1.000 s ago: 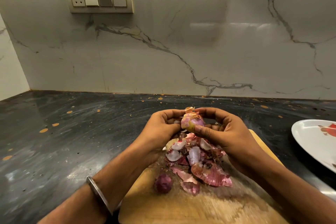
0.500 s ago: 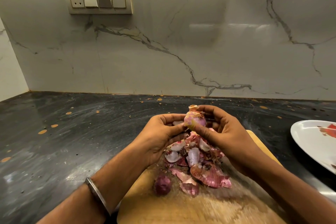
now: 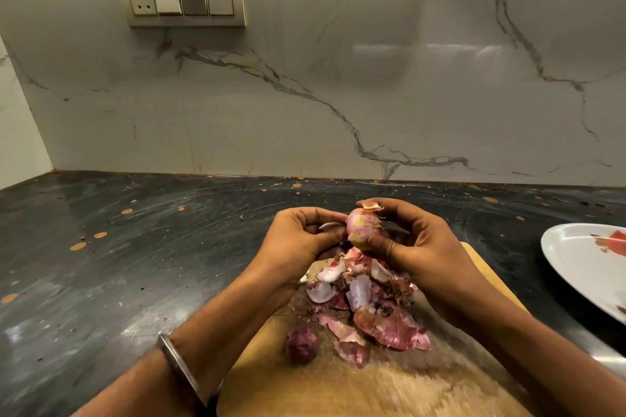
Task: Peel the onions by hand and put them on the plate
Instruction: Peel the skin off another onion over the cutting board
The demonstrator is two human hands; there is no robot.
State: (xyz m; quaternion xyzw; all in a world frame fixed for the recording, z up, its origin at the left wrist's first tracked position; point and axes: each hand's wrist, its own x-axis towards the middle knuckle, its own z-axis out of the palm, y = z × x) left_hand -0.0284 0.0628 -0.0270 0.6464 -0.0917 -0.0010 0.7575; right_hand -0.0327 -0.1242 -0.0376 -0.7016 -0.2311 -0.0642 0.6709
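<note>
Two hands close on one small onion (image 3: 361, 225), held in the air over the far end of my cutting board (image 3: 338, 386). The fingers (image 3: 379, 245) of my right hand (image 3: 420, 247) curl round it, thumb under and forefinger over the top, where a dry flap of skin (image 3: 370, 205) stands up, ready to be torn away. The fingers of my left hand (image 3: 298, 244) are curled too, their tips pressed to the onion's left side to steady it; a pale sliver of peel (image 3: 327, 225) shows between them. Pink patches of skin cling to the bulb, so I judge the peeling is only partly done.

I hold the work over the board so that scraps fall onto the heap of peels (image 3: 366, 308) directly below, not onto the dark surface (image 3: 135, 264). Just near of that heap, on its left, lies a second onion (image 3: 302, 344), dark purple and seemingly unpeeled, waiting within reach. The white plate (image 3: 576, 257) sits well apart at the right edge, partly out of view; a red mark shows on it, but I cannot tell whether that is pattern or food. A steel bangle (image 3: 179, 369) rides my left wrist. A switch panel (image 3: 184, 1) is set in the marble wall behind.
</note>
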